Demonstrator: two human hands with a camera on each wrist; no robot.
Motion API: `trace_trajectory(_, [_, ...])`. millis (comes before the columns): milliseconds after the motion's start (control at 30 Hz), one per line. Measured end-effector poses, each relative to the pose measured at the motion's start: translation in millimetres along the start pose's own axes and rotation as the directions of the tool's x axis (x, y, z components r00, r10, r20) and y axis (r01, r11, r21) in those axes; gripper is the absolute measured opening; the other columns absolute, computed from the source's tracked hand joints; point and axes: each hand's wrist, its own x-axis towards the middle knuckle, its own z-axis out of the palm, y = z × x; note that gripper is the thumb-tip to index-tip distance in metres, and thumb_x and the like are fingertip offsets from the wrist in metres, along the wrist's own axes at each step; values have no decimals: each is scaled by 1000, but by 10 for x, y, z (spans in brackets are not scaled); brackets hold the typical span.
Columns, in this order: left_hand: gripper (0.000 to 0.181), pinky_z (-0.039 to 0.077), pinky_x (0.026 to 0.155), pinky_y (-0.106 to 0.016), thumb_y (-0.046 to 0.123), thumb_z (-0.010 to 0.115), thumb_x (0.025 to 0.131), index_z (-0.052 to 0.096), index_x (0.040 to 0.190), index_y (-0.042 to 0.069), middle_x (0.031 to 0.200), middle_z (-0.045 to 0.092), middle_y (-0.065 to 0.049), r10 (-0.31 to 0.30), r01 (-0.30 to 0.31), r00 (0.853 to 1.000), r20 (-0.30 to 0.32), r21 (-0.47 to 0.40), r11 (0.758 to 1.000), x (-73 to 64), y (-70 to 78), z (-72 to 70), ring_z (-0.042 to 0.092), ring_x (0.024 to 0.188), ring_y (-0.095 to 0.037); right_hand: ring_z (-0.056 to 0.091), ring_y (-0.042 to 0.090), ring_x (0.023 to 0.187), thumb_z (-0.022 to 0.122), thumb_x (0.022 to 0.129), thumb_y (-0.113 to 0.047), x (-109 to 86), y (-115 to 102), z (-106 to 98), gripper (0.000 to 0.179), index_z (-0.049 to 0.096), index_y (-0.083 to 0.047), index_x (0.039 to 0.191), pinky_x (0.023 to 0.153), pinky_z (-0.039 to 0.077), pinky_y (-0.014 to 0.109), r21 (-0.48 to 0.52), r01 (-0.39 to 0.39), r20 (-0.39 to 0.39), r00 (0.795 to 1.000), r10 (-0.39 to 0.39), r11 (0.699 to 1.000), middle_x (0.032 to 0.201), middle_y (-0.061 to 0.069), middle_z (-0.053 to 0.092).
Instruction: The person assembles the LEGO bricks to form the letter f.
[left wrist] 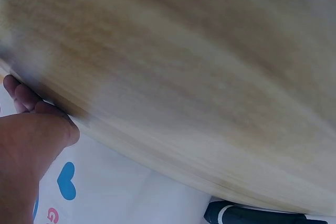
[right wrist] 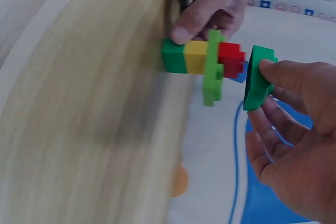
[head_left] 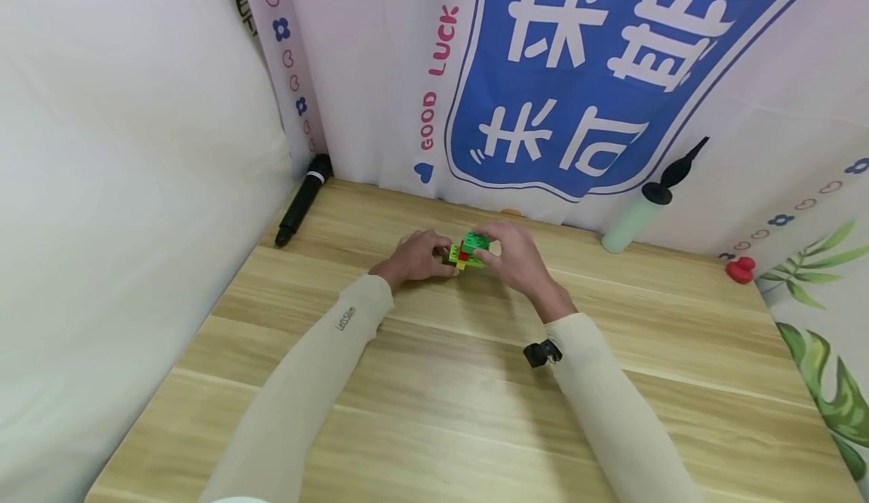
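A small stack of toy building bricks stands on the wooden table, seen side-on in the right wrist view. From its base up come a dark green brick [right wrist: 174, 56], a yellow brick [right wrist: 196, 57], a long lime-green brick [right wrist: 212, 77] and a red brick [right wrist: 229, 59]. My left hand [head_left: 416, 256] holds the stack low down, its thumb against the bottom brick. Between thumb and fingers my right hand [head_left: 514, 254] pinches a green brick with a flared shape [right wrist: 257, 80]. In the right wrist view a narrow gap separates it from the red brick.
A black cylinder with a white band [head_left: 303, 200] lies at the table's back left. At the back right stands a pale green hand pump [head_left: 627, 222] with a black nozzle. A red object [head_left: 740, 270] sits near the right corner. Printed cloth [head_left: 380, 73] hangs behind.
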Motion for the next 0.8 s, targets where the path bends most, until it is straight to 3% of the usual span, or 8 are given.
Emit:
trace_trajectory(200, [27,40,98,-47,42,84,92,78,109,21,114,77,-1,-6,6,1000,7,-7,1000,0,10,1,64,115,-23,73,35,114,79,98,-12,31,37,59,36,73,-3,133,100,56,54,2,-9,9,1000,9,1000,131,19,74])
trace_trajectory(800, [28,39,102,-49,42,83,92,78,111,21,116,78,0,-17,17,1000,13,-12,1000,6,7,-14,65,117,-24,69,35,119,80,96,-11,95,-22,3,40,73,-4,135,105,56,52,-28,-87,91,992,89,996,138,18,70])
